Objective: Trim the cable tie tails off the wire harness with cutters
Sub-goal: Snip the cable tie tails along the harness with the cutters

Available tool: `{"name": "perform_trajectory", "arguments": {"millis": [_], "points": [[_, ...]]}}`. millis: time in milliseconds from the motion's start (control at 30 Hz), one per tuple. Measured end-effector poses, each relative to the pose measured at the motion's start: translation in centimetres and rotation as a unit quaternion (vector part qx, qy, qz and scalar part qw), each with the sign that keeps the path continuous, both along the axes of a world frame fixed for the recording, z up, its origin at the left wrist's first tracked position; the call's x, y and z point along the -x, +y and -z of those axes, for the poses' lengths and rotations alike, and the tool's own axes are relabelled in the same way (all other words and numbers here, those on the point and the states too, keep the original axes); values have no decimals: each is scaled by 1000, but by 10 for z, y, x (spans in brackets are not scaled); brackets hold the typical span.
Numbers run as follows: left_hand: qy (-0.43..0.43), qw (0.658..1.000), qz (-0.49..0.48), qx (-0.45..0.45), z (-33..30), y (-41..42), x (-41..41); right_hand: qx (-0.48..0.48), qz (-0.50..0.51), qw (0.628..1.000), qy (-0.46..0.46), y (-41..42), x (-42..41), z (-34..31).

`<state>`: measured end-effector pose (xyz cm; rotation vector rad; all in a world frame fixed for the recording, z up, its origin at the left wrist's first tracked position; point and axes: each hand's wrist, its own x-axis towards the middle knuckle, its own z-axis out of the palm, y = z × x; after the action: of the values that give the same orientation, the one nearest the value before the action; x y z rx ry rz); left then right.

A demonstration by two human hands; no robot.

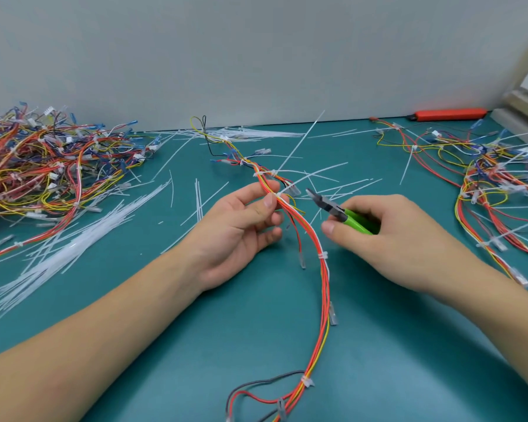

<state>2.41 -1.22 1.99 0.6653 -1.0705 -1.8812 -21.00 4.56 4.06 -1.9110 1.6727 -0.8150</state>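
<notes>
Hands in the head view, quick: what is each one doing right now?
Left hand: pinches the wire harness at a cable tie between thumb and fingers.
Right hand: grips the green-handled cutters, tips pointing toward that tie.

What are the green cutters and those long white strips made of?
The cutters look like dark, dull metal at the tip with glossy green plastic handles, held by the right hand. The white strips look like thin, bendy, slightly see-through plastic, probably nylon.

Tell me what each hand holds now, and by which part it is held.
The left hand pinches the wire harness at a cable tie. The right hand holds the cutters by the green handles.
</notes>
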Motion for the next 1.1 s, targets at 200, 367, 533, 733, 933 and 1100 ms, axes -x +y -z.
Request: {"name": "perform_trajectory", "arguments": {"millis": [200, 367, 533, 733, 933, 1100], "points": [[-36, 998, 20, 40, 0, 4, 2, -11, 4, 999, 39, -2, 2, 1], [-55, 996, 37, 53, 0, 5, 3, -6, -30, 999, 23, -2, 1, 1], [-58, 996, 49, 51, 2, 3, 1, 7, -55, 998, 7, 0, -1, 2], [-64, 994, 75, 49, 3, 0, -1, 4, -94, 996, 2, -1, 1, 0], [-102, 987, 96, 73, 0, 3, 1, -13, -137, 990, -21, -3, 4, -3], [-119, 987, 83, 75, -1, 6, 2, 3, -132, 991, -31, -1, -2, -2]]}}
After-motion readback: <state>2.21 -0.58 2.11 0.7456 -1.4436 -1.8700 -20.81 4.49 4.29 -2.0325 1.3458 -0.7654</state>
